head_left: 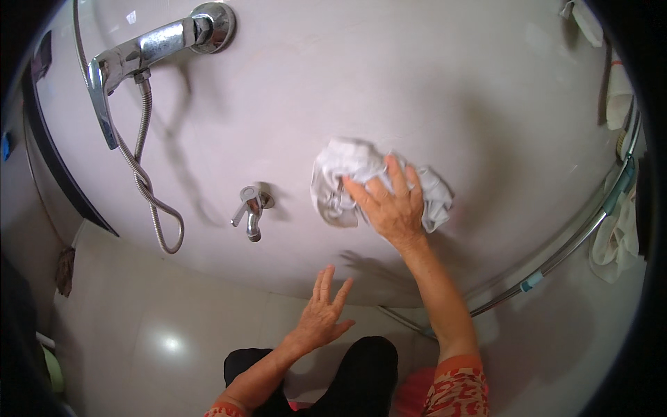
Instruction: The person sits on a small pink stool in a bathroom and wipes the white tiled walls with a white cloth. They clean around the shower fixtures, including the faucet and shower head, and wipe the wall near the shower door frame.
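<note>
A crumpled white cloth [344, 161] lies pressed against the pale, smooth wall [389, 76]. My right hand [397, 208] is on top of it with the fingers spread, holding it to the wall. Lower down, my left hand [323, 316] hangs in the air in front of the wall's bottom edge, its fingers stretched apart and nothing in them. To the left of the cloth, a small chrome tap [251, 208] sticks out of the wall.
At the upper left a chrome shower mixer [149, 52] is fixed to the wall, with a looped metal hose [144, 174] below it. A metal rack [570, 247] with cloths [617, 233] on it stands along the right. The pale floor [153, 306] spreads below.
</note>
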Demonstrator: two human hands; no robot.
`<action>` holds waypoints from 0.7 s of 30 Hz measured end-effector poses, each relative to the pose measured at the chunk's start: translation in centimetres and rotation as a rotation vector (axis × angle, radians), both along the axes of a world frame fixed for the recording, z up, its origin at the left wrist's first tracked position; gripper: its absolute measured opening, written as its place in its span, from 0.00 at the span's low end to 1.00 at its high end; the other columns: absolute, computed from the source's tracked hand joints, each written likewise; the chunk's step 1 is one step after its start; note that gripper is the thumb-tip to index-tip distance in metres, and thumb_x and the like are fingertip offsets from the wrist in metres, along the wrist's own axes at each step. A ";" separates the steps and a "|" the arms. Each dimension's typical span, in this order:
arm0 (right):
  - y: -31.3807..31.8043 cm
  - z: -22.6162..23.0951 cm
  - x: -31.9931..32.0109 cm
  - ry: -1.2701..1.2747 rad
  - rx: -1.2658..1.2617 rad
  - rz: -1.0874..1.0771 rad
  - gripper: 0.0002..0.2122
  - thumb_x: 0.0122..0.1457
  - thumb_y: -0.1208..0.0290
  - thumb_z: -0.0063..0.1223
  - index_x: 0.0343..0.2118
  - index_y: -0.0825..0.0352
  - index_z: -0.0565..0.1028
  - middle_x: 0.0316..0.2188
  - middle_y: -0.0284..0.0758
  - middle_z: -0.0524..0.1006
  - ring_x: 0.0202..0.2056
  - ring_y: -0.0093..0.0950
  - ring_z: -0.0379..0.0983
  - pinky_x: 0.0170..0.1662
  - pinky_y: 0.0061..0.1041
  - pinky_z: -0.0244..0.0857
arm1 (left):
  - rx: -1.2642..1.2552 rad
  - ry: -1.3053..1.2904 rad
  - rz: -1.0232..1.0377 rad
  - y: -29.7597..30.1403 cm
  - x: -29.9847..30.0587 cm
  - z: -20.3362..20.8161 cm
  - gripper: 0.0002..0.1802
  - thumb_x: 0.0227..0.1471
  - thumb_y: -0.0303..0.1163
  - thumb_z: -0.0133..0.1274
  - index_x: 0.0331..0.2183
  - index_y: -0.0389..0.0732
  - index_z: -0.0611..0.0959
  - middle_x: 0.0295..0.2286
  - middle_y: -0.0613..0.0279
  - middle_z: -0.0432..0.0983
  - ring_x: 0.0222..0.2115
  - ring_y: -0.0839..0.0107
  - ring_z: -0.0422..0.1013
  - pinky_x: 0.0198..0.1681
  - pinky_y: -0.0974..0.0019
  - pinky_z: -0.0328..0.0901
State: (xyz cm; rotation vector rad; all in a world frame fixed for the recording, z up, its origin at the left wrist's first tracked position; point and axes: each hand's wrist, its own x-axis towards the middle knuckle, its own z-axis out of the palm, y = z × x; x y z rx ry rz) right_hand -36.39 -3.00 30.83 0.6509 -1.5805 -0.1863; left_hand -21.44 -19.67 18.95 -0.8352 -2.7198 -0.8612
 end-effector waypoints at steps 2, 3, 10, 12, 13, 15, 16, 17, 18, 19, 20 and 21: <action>-0.3 -2.9 -0.2 0.010 0.064 -0.012 0.13 0.50 0.63 0.57 0.40 0.41 0.77 0.36 0.23 0.68 0.54 0.33 0.63 0.55 0.42 0.54 | -0.019 -0.011 0.014 -0.2 0.1 0.0 0.50 0.38 0.38 0.66 0.59 0.40 0.59 0.60 0.33 0.36 0.60 0.35 0.42 0.59 0.48 0.52; -0.2 -4.3 -0.2 0.003 0.089 -0.013 0.12 0.50 0.62 0.57 0.39 0.41 0.78 0.35 0.23 0.68 0.53 0.32 0.63 0.55 0.42 0.54 | -0.024 -0.011 0.015 -0.2 0.0 0.1 0.50 0.38 0.39 0.66 0.59 0.40 0.59 0.60 0.33 0.37 0.60 0.35 0.42 0.59 0.48 0.52; -0.5 -8.7 -0.1 -0.004 0.221 0.009 0.12 0.51 0.59 0.55 0.40 0.37 0.77 0.33 0.22 0.67 0.51 0.26 0.65 0.57 0.38 0.52 | -0.072 -0.048 0.008 -1.9 -0.6 -1.8 0.47 0.41 0.43 0.64 0.59 0.44 0.60 0.59 0.35 0.42 0.60 0.37 0.43 0.59 0.47 0.52; -0.4 -6.5 0.0 -0.025 0.250 0.016 0.12 0.51 0.58 0.55 0.40 0.36 0.77 0.34 0.21 0.67 0.51 0.26 0.65 0.57 0.37 0.51 | -0.092 -0.013 0.029 -2.7 -0.7 -2.3 0.46 0.39 0.42 0.65 0.58 0.44 0.62 0.59 0.36 0.44 0.59 0.37 0.45 0.58 0.49 0.55; -0.2 -4.4 0.2 -0.004 0.316 -0.019 0.14 0.49 0.60 0.57 0.40 0.36 0.77 0.34 0.22 0.67 0.51 0.28 0.65 0.57 0.38 0.53 | -0.091 -0.010 0.035 -3.0 -0.6 -2.5 0.46 0.39 0.42 0.65 0.58 0.45 0.63 0.59 0.36 0.44 0.59 0.38 0.46 0.58 0.49 0.55; 0.1 -0.4 0.0 0.000 0.254 -0.039 0.16 0.51 0.62 0.54 0.45 0.39 0.75 0.38 0.22 0.68 0.54 0.28 0.63 0.59 0.38 0.50 | -0.079 -0.003 0.029 -3.0 -0.6 -2.6 0.45 0.39 0.42 0.65 0.57 0.46 0.64 0.59 0.36 0.45 0.59 0.38 0.46 0.57 0.49 0.56; 0.0 1.7 -0.1 0.023 0.218 -0.029 0.17 0.52 0.63 0.53 0.46 0.40 0.75 0.39 0.22 0.69 0.54 0.29 0.62 0.59 0.39 0.50 | -0.082 0.002 0.029 -3.1 -0.6 -2.7 0.45 0.39 0.43 0.65 0.57 0.46 0.64 0.58 0.36 0.45 0.59 0.38 0.46 0.57 0.49 0.56; -0.3 3.7 -0.3 0.043 0.180 -0.015 0.17 0.53 0.63 0.53 0.47 0.41 0.74 0.40 0.22 0.69 0.55 0.30 0.62 0.59 0.39 0.50 | -0.088 0.006 0.033 -3.4 -0.5 -2.9 0.44 0.39 0.43 0.65 0.57 0.46 0.64 0.58 0.36 0.45 0.59 0.38 0.46 0.57 0.49 0.56; -0.6 5.9 -0.4 0.085 0.147 0.011 0.17 0.53 0.64 0.53 0.47 0.41 0.75 0.40 0.23 0.70 0.55 0.32 0.62 0.58 0.40 0.52 | -0.088 0.009 0.033 -3.6 -0.5 -3.0 0.44 0.39 0.43 0.65 0.57 0.46 0.64 0.58 0.36 0.46 0.59 0.39 0.47 0.57 0.49 0.57; -1.2 7.4 -0.7 0.104 0.126 0.000 0.17 0.52 0.64 0.53 0.47 0.43 0.75 0.41 0.25 0.69 0.55 0.33 0.61 0.57 0.40 0.53 | -0.096 -0.024 0.043 -4.3 -0.2 -3.2 0.44 0.40 0.43 0.64 0.57 0.47 0.64 0.59 0.37 0.45 0.59 0.38 0.46 0.58 0.48 0.55; -1.2 9.4 -0.6 0.133 0.120 -0.035 0.18 0.52 0.65 0.54 0.48 0.44 0.75 0.43 0.26 0.68 0.55 0.34 0.61 0.57 0.40 0.55 | -0.090 -0.045 0.029 -4.3 -0.3 -3.1 0.43 0.41 0.44 0.64 0.57 0.48 0.64 0.59 0.37 0.44 0.60 0.38 0.45 0.58 0.47 0.54; -1.4 11.1 -0.7 0.153 0.075 -0.045 0.18 0.52 0.65 0.55 0.47 0.45 0.75 0.44 0.27 0.67 0.56 0.34 0.60 0.56 0.40 0.55 | -0.090 -0.072 0.018 -4.3 -0.3 -3.1 0.43 0.42 0.45 0.63 0.57 0.48 0.63 0.59 0.38 0.43 0.60 0.38 0.44 0.59 0.46 0.52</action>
